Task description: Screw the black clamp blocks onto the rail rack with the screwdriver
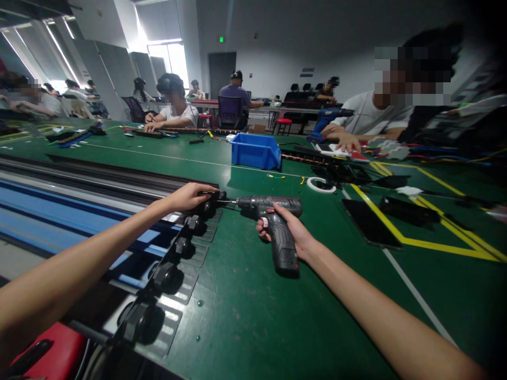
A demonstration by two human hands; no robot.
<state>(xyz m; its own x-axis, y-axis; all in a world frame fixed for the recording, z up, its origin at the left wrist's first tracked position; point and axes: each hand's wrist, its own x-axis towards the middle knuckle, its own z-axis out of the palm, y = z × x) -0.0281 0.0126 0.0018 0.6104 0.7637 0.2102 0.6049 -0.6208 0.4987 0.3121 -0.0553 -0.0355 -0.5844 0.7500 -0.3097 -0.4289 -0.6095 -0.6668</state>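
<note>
My right hand (291, 232) grips the handle of a dark cordless screwdriver (273, 208) that lies level, its bit pointing left. The bit meets the far end of a long black rail fitted with several black round knobs (174, 248). My left hand (190, 195) is closed on that far end of the rail, right at the bit's tip. The rail runs along the edge of the green table (253, 306), beside a blue conveyor track (59, 211).
A blue plastic bin (255, 150) stands further back on the table, a white tape ring (320, 184) and dark flat panels (370, 224) to the right. A red object (59, 348) sits at the bottom left. Other people work at the far and right sides.
</note>
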